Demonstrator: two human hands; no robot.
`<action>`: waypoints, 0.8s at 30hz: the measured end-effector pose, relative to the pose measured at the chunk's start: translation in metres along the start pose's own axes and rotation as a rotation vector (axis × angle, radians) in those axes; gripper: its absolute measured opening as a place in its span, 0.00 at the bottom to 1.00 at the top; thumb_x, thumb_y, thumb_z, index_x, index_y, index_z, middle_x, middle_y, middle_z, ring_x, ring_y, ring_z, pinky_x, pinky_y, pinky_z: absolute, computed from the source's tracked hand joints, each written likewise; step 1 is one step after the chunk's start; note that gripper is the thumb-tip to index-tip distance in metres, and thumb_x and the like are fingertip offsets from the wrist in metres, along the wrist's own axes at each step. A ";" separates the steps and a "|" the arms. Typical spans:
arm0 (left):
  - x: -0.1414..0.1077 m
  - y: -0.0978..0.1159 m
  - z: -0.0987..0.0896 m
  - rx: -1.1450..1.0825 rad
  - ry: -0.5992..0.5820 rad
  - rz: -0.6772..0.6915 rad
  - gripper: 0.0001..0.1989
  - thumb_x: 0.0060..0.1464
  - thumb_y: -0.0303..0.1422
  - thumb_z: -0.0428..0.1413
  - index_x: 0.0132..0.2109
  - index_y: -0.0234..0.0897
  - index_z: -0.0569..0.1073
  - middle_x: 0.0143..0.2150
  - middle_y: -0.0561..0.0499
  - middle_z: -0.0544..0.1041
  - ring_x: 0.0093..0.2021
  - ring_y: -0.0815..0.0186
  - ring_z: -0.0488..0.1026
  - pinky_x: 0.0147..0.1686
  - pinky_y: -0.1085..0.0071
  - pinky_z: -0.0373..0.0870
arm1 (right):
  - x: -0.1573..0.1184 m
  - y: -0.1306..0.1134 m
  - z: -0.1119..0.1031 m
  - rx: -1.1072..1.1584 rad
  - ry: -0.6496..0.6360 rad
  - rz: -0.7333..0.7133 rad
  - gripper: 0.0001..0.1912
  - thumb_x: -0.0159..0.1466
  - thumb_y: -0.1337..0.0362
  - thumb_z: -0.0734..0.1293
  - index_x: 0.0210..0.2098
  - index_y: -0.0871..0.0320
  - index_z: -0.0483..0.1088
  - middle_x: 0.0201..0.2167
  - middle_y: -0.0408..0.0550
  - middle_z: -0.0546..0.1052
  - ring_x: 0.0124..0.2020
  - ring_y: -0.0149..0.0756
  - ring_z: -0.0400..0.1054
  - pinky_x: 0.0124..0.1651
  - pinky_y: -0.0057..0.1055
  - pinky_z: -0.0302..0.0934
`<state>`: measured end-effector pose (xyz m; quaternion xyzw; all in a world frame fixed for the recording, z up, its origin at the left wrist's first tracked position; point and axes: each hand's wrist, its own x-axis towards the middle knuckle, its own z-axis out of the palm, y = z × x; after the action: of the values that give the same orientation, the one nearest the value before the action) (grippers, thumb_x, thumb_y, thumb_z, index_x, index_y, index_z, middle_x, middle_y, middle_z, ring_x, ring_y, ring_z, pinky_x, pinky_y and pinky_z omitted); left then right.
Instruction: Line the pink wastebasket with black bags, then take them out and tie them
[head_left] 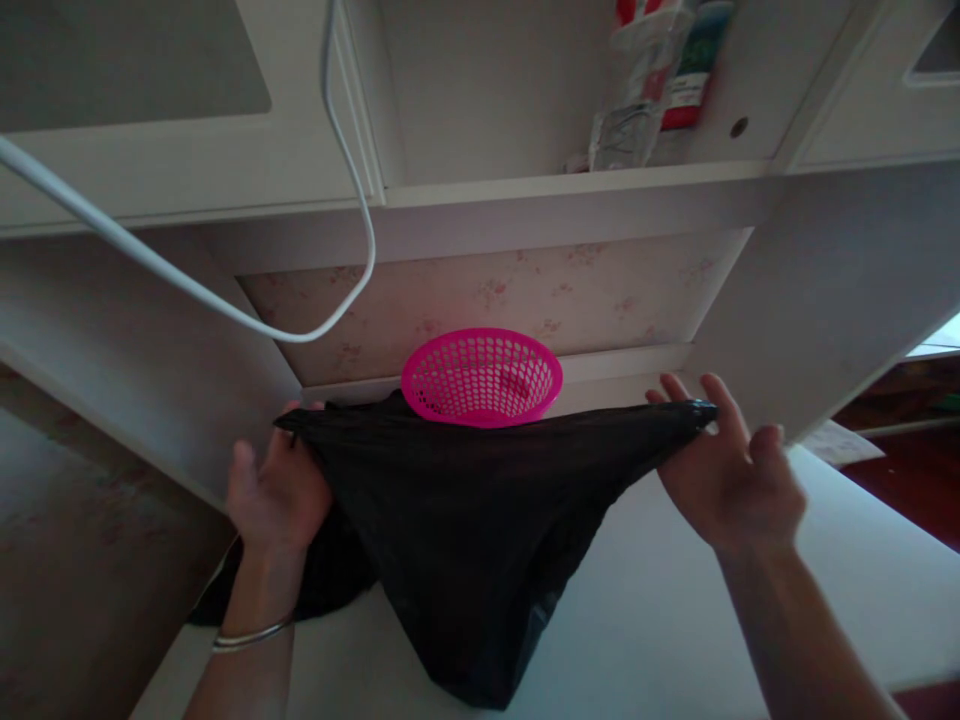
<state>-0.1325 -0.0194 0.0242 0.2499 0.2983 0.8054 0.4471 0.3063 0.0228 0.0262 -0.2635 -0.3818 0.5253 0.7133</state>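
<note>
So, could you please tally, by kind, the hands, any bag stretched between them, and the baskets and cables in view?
Hands, left hand and right hand: 2
Black plastic bag: 1
Pink perforated basket: 1
White cable: 1
Total: 5

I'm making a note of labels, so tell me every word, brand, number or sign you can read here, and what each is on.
No text can be read.
Green-and-red container on the shelf: pale marks on its label, too blurred to read.
Clear container beside it: no legible text.
Black bag and pink basket: no writing visible.
</note>
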 end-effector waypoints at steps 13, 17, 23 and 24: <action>0.002 -0.015 -0.004 0.157 0.136 -0.030 0.14 0.48 0.43 0.72 0.39 0.42 0.82 0.43 0.51 0.86 0.55 0.53 0.79 0.58 0.58 0.76 | 0.006 0.016 -0.001 -0.060 0.199 0.180 0.13 0.54 0.54 0.81 0.38 0.50 0.82 0.42 0.44 0.86 0.44 0.43 0.81 0.53 0.39 0.76; -0.004 -0.003 -0.012 -0.018 0.167 0.118 0.10 0.58 0.47 0.66 0.39 0.49 0.81 0.41 0.60 0.85 0.55 0.65 0.78 0.56 0.71 0.75 | 0.000 0.003 -0.024 0.000 0.239 0.030 0.14 0.62 0.53 0.74 0.47 0.41 0.81 0.55 0.38 0.82 0.51 0.40 0.78 0.57 0.41 0.74; -0.026 -0.032 -0.034 0.208 -0.166 -0.121 0.43 0.31 0.67 0.69 0.51 0.47 0.81 0.58 0.45 0.82 0.68 0.39 0.67 0.63 0.46 0.70 | -0.019 0.035 -0.049 -0.033 -0.051 0.142 0.53 0.45 0.33 0.79 0.67 0.36 0.67 0.72 0.46 0.67 0.73 0.51 0.58 0.68 0.56 0.62; -0.028 -0.039 -0.034 0.262 -0.182 -0.163 0.44 0.27 0.62 0.74 0.51 0.46 0.81 0.56 0.42 0.82 0.67 0.37 0.68 0.63 0.44 0.70 | -0.021 0.041 -0.050 -0.041 -0.104 0.187 0.56 0.42 0.33 0.80 0.67 0.37 0.66 0.72 0.47 0.67 0.73 0.52 0.59 0.68 0.57 0.62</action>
<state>-0.1201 -0.0360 -0.0308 0.3528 0.3783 0.6948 0.4996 0.3214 0.0169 -0.0402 -0.2849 -0.4027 0.5948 0.6348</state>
